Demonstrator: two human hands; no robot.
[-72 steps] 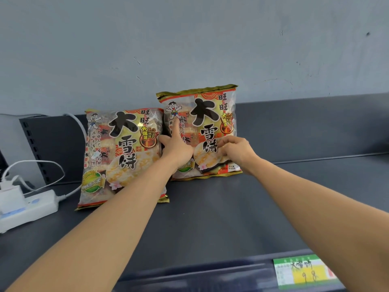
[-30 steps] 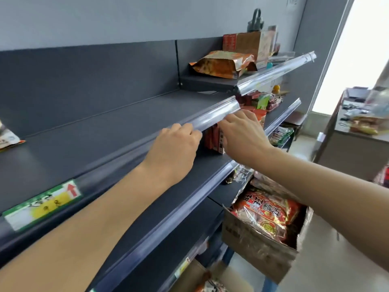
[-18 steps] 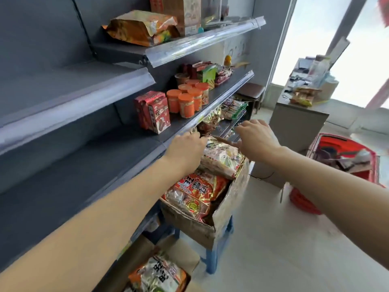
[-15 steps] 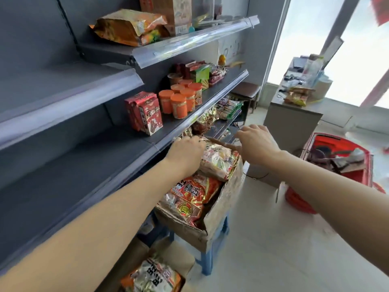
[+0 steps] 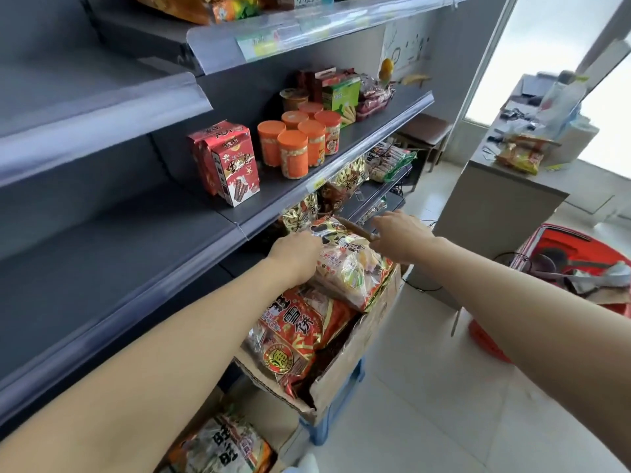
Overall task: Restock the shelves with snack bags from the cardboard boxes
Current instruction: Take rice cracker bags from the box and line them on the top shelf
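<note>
Beside the dark shelving, propped on a blue stool (image 5: 338, 401), stands an open cardboard box (image 5: 356, 348) heaped with snack bags, and the person leans over it with both arms out. The top snack bag (image 5: 345, 268) lies on the heap, tilted, resting on a red bag (image 5: 293, 329) beneath it. The left hand (image 5: 295, 256) has its fingers curled over the bag's left edge, gripping it; the right hand (image 5: 399, 238) pinches the brown sealed strip along the bag's top, thumb and fingers closed on the seam.

From where I stand it looks a light thing to lift, puffed with air and filled with brittle crackers (the sort that crumble if you squeeze the middle). The film is glossy and likely slippery, and it will crackle and give under pressure instead of holding a shape. So the seams and corners are the sensible places to hold, much as the hands have it now: one on the side edge, one on the top seal, leaving the soft belly alone. The shelf (image 5: 112, 257) to the left has bare room for it.
</note>
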